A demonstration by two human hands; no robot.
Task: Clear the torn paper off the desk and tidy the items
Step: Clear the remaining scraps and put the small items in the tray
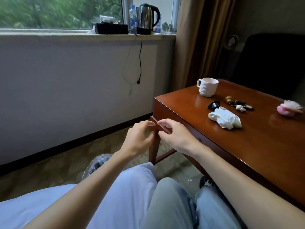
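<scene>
A brown wooden desk stands at the right. On it lie a crumpled white wad of paper or cloth, a white ribbed mug, a small black cap-like object, a cluster of small dark and beige trinkets, and a pink and white fluffy item. My left hand and my right hand hover close together in front of the desk's near-left corner, fingers curled and apart, fingertips almost meeting. I see nothing held in either hand.
A bin lined with clear plastic sits on the carpet left of my knees. The window sill holds a kettle, a water bottle and a black box. A dark chair stands behind the desk beside a brown curtain.
</scene>
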